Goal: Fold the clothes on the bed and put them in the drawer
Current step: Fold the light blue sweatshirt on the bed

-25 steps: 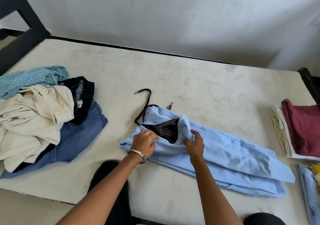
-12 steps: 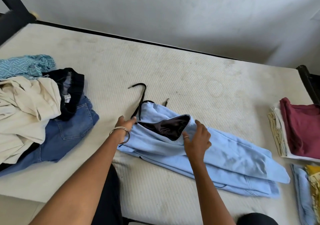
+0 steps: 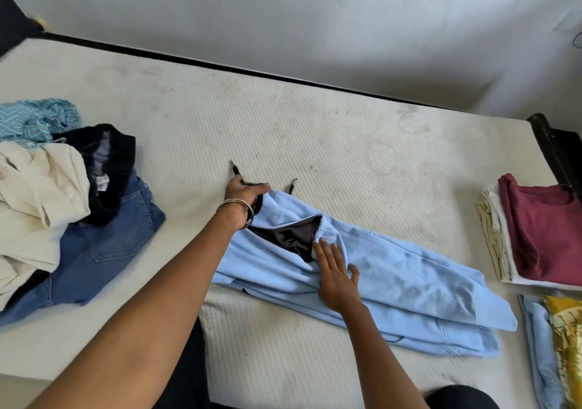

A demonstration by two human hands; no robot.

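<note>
Head view: light blue trousers [image 3: 393, 270] lie mid-bed, long axis running from the waistband at upper left down to the leg ends at lower right. Left hand [image 3: 244, 193] at the waistband's far corner pinches the black drawstring [image 3: 235, 170]; right hand [image 3: 335, 271] lies spread flat just below the waist opening. The leg ends lie nearer the right hand, so I judge that hand better placed to fold.

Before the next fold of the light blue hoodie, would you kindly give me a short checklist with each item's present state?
1. Light blue hoodie lies on the mattress: ok.
2. Right hand presses flat on it: ok.
3. Left hand has the black drawstring: ok; how firmly, cannot tell.
4. Drawstring tucked in: not ok, both ends lie outside.
5. Dark hood lining covered: not ok, it shows.
6. Drawer ready: cannot tell, not in view.
</note>
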